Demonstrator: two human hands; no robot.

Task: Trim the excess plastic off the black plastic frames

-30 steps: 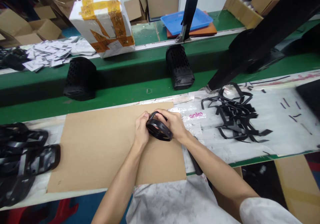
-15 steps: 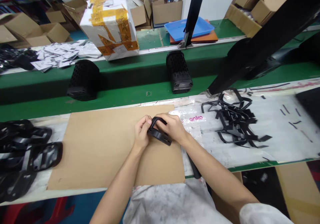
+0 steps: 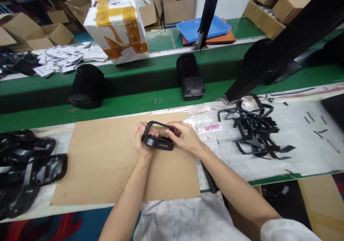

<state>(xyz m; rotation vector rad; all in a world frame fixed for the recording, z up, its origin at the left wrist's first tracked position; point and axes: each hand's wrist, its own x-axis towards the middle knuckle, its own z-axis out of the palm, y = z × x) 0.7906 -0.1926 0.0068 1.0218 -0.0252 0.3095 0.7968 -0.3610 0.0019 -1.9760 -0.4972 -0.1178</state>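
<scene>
Above a brown cardboard sheet [image 3: 107, 162], a black plastic frame [image 3: 159, 143] is held up between both hands. My left hand [image 3: 142, 140] grips its left end, with fingers reaching behind and into the opening. My right hand [image 3: 184, 136] pinches the right end between thumb and fingers. Similar black frames [image 3: 34, 165] lie piled at the left edge. Thin black strips [image 3: 255, 126] form a tangled heap on the white surface to the right.
Two black perforated housings [image 3: 87, 86] [image 3: 190, 78] stand on the green belt [image 3: 134, 97] beyond the cardboard. A dark post [image 3: 249, 65] slants across the right. Behind the belt are a taped white box [image 3: 116, 26] and a blue tray [image 3: 188, 29].
The black frame has shifted left and turned, so its opening shows more widely. My left hand has moved left with it, and my right hand now grips its right end.
</scene>
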